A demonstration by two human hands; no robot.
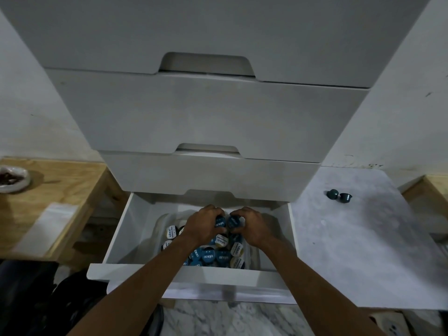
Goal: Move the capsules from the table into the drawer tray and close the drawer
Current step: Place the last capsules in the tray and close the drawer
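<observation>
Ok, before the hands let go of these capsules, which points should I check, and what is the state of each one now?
1. Left hand grips a blue capsule above the tray: ok.
2. Right hand grips a second blue capsule: ok.
3. Drawer open far enough: ok.
4. Free room in the tray under the hands: cannot tell.
5. Table free of capsules: not ok, two dark capsules lie there.

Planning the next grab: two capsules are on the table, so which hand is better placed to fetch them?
Right. The two capsules lie on the marble table, right of the open drawer, nearer the right hand; the left hand would probably have to cross over.
</observation>
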